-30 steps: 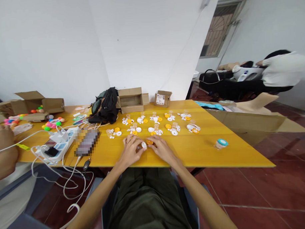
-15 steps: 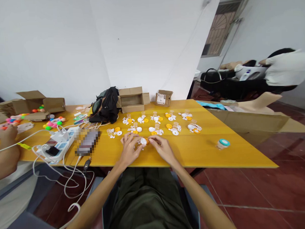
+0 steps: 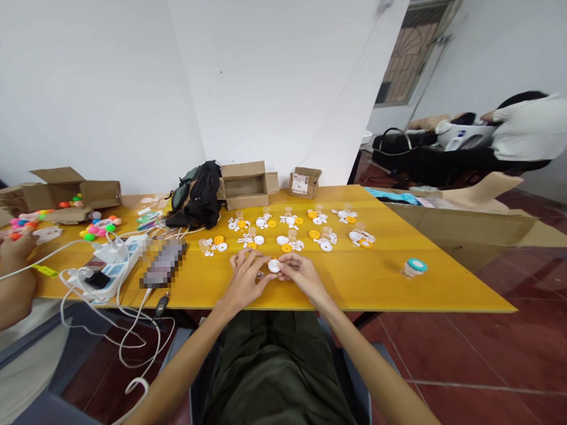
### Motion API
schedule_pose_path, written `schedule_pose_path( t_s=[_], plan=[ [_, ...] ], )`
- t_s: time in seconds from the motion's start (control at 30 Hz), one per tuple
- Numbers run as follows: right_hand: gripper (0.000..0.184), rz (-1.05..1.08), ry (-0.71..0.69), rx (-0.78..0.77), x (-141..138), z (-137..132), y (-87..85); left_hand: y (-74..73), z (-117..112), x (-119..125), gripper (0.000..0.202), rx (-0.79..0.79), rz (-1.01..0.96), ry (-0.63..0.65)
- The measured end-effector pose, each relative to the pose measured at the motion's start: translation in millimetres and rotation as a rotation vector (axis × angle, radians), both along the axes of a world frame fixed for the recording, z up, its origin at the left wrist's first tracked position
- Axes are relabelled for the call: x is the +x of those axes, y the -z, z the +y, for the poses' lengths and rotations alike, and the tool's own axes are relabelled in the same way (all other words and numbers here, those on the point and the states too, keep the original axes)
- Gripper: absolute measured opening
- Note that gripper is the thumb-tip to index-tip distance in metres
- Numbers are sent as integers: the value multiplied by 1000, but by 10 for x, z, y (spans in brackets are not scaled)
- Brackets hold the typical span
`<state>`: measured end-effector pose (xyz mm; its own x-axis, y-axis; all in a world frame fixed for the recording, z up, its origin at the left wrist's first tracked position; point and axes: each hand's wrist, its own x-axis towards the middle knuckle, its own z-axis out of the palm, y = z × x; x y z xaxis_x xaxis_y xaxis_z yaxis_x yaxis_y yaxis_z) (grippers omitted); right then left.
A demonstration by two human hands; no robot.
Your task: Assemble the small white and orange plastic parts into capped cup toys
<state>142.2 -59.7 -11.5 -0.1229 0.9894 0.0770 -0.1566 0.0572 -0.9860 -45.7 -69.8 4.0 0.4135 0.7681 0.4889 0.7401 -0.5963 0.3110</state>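
Near the table's front edge, the fingertips of my right hand [image 3: 305,276] pinch a white round plastic disc [image 3: 273,266]. My left hand [image 3: 247,278] arches over the tabletop just left of it, fingers bent and apart, its thumb close to the disc's lower edge. Red-dotted white dice [image 3: 259,275] show between that thumb and the fingers. A bit of orange plastic peeks out behind the disc. What lies under my left fingers is partly hidden. Beyond both hands, two rows of small sets include clear cups [image 3: 203,245], white discs [image 3: 222,247], yellow rings [image 3: 314,234] and dice [image 3: 299,243].
A teal-lidded cup [image 3: 414,267] lies tilted at right. Left are a phone [image 3: 163,264], a power strip [image 3: 122,268] and loose cables. A black bag [image 3: 197,197] and cardboard boxes [image 3: 245,186] line the wall. A co-worker's hand [image 3: 15,246] handles colourful balls far left.
The white disc has shifted slightly right and turned flatter toward me, into my right fingertips. My right hand has moved a little left, and dice now show beside my left thumb.
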Motion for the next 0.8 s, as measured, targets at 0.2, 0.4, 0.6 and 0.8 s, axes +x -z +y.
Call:
schedule_pose_path(
  t_s=[0.2, 0.4, 0.6, 0.8],
  plan=[
    [51, -80, 1, -15, 62, 0, 36, 17, -2, -3, 28, 54, 67, 51],
    [50, -87, -21, 4, 64, -39, 50, 12, -10, -2, 29, 88, 145, 104],
    [44, -129, -30, 46, 72, -43, 90, 22, 2, 2, 24, 88, 132, 133],
    [32, -186, -63, 88, 70, -63, 83, 41, 25, 3, 12, 22, 95, 143]
  ],
)
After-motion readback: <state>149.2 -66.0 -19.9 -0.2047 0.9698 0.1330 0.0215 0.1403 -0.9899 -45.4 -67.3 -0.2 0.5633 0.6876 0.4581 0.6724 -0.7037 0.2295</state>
